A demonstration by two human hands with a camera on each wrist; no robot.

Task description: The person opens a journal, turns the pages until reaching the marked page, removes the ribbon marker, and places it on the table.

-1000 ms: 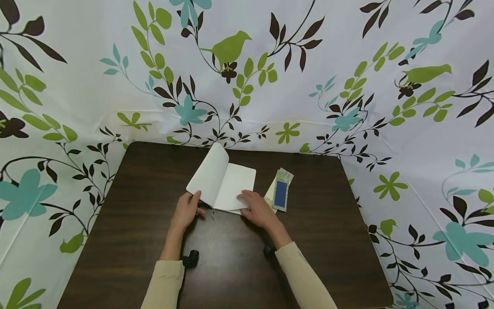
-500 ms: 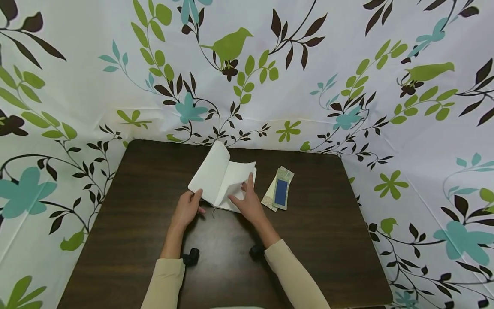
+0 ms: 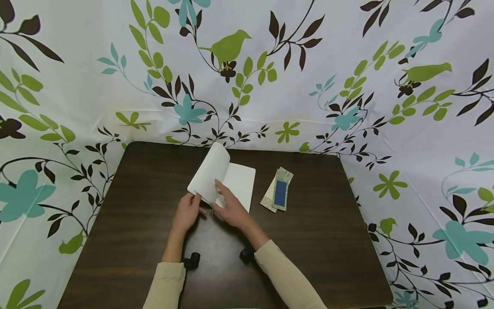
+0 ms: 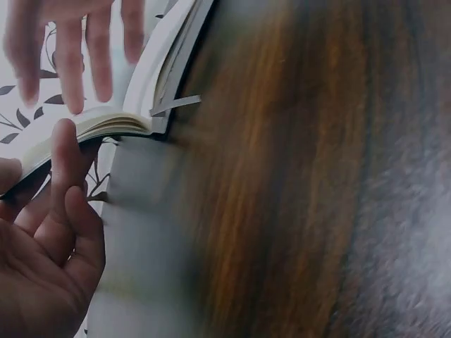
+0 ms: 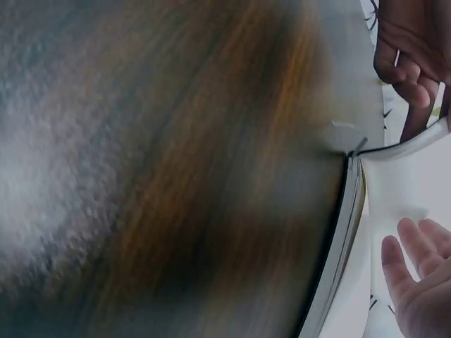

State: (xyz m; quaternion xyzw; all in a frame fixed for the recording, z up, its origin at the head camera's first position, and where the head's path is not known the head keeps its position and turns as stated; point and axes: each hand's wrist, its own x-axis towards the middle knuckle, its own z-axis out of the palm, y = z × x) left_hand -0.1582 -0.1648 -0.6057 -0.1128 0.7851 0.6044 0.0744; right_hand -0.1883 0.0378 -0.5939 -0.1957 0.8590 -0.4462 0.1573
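A dark brown wood-grain tabletop (image 3: 316, 240) with rounded corners fills the lower middle of the head view, and a dull patch of glare lies on it between the forearms. White fabric (image 3: 301, 13) printed with green birds, blue flowers and dark leafy stems hangs behind the table and along both sides.

To the right of the notebook (image 3: 242, 180), near it but with a strip of table between, two flat slips overlap at an angle: a pale one (image 3: 268, 201) underneath and a greenish one with a blue panel (image 3: 280, 194) on top. A small black device sits on the inner side of the left wrist (image 3: 191, 260) and another at the right wrist (image 3: 247, 255); both forearms wear cream sleeves (image 3: 289, 274).

The notebook lies open toward the far side of the table, its visible pages blank, its left half raised and curving, its right half flat. A thin ribbon (image 4: 176, 105) pokes out at the spine's near end. The left hand (image 3: 187, 212) grips the near edge of the raised half, thumb above and fingers beneath. The right hand (image 3: 233, 210) reaches over the near part of the spine, hiding some of it, fingers extended and spread apart toward the left page; whether they touch the paper cannot be told.
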